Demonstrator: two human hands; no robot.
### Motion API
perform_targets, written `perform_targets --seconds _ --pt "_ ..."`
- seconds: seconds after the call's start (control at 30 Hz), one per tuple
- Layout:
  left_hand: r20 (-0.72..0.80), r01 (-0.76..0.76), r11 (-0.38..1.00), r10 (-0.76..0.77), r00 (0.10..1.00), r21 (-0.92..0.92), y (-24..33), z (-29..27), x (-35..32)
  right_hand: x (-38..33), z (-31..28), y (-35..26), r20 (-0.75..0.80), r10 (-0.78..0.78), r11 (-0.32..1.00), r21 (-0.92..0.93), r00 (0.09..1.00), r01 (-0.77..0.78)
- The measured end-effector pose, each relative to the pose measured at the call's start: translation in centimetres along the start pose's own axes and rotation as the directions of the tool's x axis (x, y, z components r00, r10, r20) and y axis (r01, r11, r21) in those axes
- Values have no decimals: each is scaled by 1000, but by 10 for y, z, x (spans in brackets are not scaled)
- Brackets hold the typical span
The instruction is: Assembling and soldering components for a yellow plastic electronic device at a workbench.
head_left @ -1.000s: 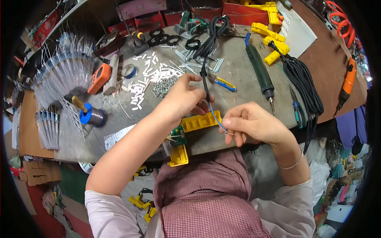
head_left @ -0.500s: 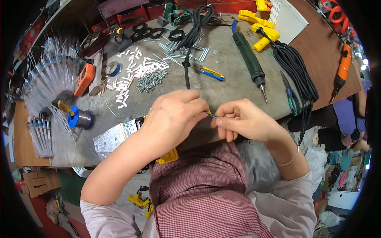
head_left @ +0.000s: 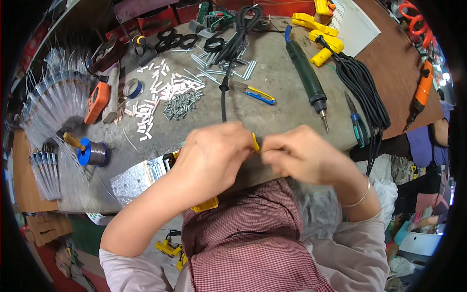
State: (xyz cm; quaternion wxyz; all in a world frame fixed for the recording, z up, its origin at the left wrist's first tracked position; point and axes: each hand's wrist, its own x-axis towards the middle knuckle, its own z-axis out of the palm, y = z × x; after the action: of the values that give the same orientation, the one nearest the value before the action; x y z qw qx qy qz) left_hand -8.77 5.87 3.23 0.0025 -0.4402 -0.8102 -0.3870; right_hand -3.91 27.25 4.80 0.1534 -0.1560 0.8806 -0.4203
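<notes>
Two bare hands meet at the near edge of a grey workbench [head_left: 287, 82]. The left hand [head_left: 211, 158] is curled shut over a yellow plastic part [head_left: 255, 141], of which only a small corner shows between the two hands; another yellow bit [head_left: 205, 205] peeks out below the left wrist. The right hand [head_left: 301, 155] has its fingertips pinched together right against that yellow corner, touching the left hand. What the right fingers pinch is too small to tell.

Just beyond the hands, a black cable [head_left: 224, 92] runs straight away across the bench toward a tangle at the far edge. To its right lies a small blue and yellow cutter [head_left: 259, 94], then a dark green soldering iron [head_left: 307, 80] with its tip pointing toward the hands, and blue-handled pliers [head_left: 356, 124] near the bench edge. A thick coil of black cord [head_left: 362, 90] hangs off the right side.

To the left of the cable sit a heap of small grey metal pins [head_left: 181, 103] and scattered white sleeves [head_left: 155, 90]. Further left are an orange tool [head_left: 97, 101], a blue spool of solder wire [head_left: 92, 153] and a fan of clear tubes [head_left: 51, 104]. A sheet of shiny metal plate [head_left: 130, 182] lies just left of the left forearm.

At the far right corner lie several yellow plastic housings [head_left: 318, 36] beside a white sheet of paper [head_left: 355, 27].
</notes>
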Motion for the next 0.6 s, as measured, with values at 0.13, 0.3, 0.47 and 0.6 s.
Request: perform_targets --seconds 0.13,0.3,0.47,0.6 --pt "65 370 917 -365 929 -148 -13 -22 -2 -9 -51 21 262 67 995 -92 963 -44" --pt "100 452 852 -442 891 -265 -10 -15 3 48 -38 61 -269 45 963 -245 962 -113" --pt "79 495 811 -497 864 -312 -6 -9 0 95 0 75 -360 -224 692 -713 906 -113" --pt "26 493 770 -529 848 -404 -9 -1 -3 85 -8 79 -469 -227 744 -649 853 -159"
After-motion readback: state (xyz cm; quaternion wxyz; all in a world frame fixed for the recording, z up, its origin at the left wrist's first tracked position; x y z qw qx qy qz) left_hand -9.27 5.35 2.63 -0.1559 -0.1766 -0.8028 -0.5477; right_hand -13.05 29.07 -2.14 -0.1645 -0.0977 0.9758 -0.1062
